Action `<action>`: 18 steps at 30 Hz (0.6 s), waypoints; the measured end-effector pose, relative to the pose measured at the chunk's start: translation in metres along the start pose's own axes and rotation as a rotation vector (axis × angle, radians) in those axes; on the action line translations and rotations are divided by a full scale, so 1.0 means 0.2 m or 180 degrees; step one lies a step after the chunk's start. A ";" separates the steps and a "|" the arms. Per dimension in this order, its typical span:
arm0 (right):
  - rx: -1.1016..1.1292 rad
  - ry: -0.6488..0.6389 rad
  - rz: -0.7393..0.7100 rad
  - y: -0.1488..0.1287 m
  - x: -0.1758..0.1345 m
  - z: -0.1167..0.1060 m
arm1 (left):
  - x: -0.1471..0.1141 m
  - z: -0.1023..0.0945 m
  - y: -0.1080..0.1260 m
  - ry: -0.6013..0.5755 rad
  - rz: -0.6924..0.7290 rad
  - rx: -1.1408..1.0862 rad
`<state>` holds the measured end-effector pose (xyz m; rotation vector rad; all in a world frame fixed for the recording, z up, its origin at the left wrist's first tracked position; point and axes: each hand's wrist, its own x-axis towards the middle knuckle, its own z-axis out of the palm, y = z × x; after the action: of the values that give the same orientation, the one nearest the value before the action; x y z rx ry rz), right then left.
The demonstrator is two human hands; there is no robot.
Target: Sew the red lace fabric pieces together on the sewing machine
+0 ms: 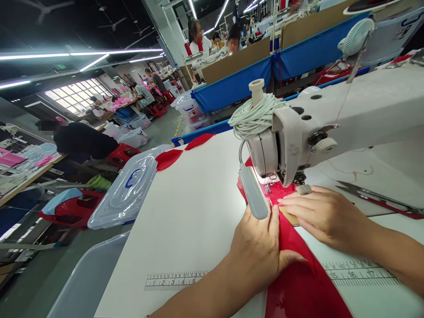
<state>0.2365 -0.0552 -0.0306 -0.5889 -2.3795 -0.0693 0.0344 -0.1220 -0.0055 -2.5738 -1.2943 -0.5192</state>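
A length of red fabric (301, 282) runs from the table's near edge up under the presser foot (267, 189) of a white sewing machine (361, 115). My left hand (256, 243) lies on the fabric just in front of the foot, fingers stretched forward and thumb spread across the cloth. A grey lamp (254, 192) on a bent neck covers some of its fingertips. To the right of the foot, my right hand (327, 216) rests with straight fingers, its tips at the fabric's edge. Beneath those fingers shows a tan piece (289, 217), partly hidden.
Thread snips (380, 198) lie right of my right hand. Red fabric pieces (170, 159) hang over the table's far left edge. Lidded plastic bins (132, 185) stand left of the white table (179, 212). Coiled pale cord (253, 117) wraps the machine head. Other people work farther off.
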 end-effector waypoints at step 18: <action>-0.0080 -0.0191 0.0074 0.03 0.01 0.00 | -0.01 0.03 -0.01 -0.0131 -0.0060 0.0182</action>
<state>0.2372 -0.0490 -0.0293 -0.6386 -2.4325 -0.0722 0.0327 -0.1196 -0.0107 -2.5408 -1.3280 -0.4283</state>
